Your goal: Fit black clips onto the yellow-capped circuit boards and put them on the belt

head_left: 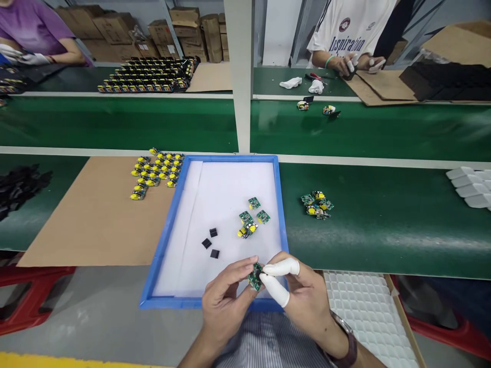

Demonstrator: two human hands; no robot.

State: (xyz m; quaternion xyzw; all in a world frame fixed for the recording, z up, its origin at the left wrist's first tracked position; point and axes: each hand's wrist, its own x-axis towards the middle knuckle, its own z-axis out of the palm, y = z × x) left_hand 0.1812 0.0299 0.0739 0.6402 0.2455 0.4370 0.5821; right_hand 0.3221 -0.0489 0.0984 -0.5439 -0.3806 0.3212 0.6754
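Observation:
My left hand (232,294) pinches a small green circuit board (254,278) between thumb and fingers, above the near edge of a blue-rimmed white tray (281,214). White finger cots cover the thumb and forefinger of my right hand (297,289), whose tips close on the board's right side. A dark patch shows on the board by those tips; whether it is a separate piece I cannot tell. Inside the tray lie several circuit boards (263,217), some with yellow parts, and three black square pieces (206,243) to their left.
Left of the tray, rows of yellow-topped boards (161,166) sit on cardboard (95,214), beyond which is a black pile (21,186). More boards (317,205) lie on the green bench at right. White trays (368,306) stand below. Two people (347,30) work across the bench.

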